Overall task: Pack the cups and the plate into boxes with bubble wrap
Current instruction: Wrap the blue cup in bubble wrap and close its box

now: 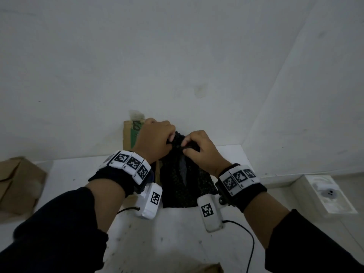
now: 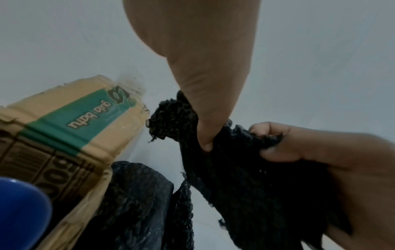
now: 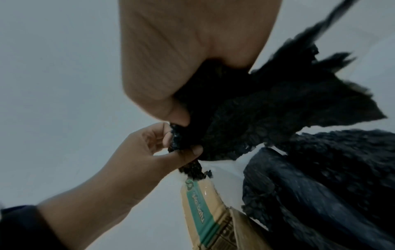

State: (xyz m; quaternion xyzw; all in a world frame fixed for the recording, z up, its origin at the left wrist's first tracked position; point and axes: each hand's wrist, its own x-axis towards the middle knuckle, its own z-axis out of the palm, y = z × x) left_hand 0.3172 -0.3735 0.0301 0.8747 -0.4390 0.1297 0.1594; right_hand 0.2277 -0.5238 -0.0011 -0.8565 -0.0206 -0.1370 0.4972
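Observation:
A sheet of black bubble wrap (image 1: 183, 174) hangs over the white table (image 1: 173, 233), held up by its top edge. My left hand (image 1: 157, 138) pinches that edge on the left, and my right hand (image 1: 197, 148) pinches it just beside, on the right. In the left wrist view the bubble wrap (image 2: 245, 177) runs from my thumb down past more black wrap. In the right wrist view the bubble wrap (image 3: 256, 110) is bunched in my fingers. A blue rounded object (image 2: 21, 216) shows at the lower left of the left wrist view. A cardboard box (image 1: 132, 134) with a green band stands behind my left hand.
Flattened brown cardboard (image 1: 17, 184) lies at the table's left edge. Another cardboard corner (image 1: 208, 268) shows at the near edge. A white tray-like block (image 1: 327, 194) sits low on the right. White walls close the back and right sides.

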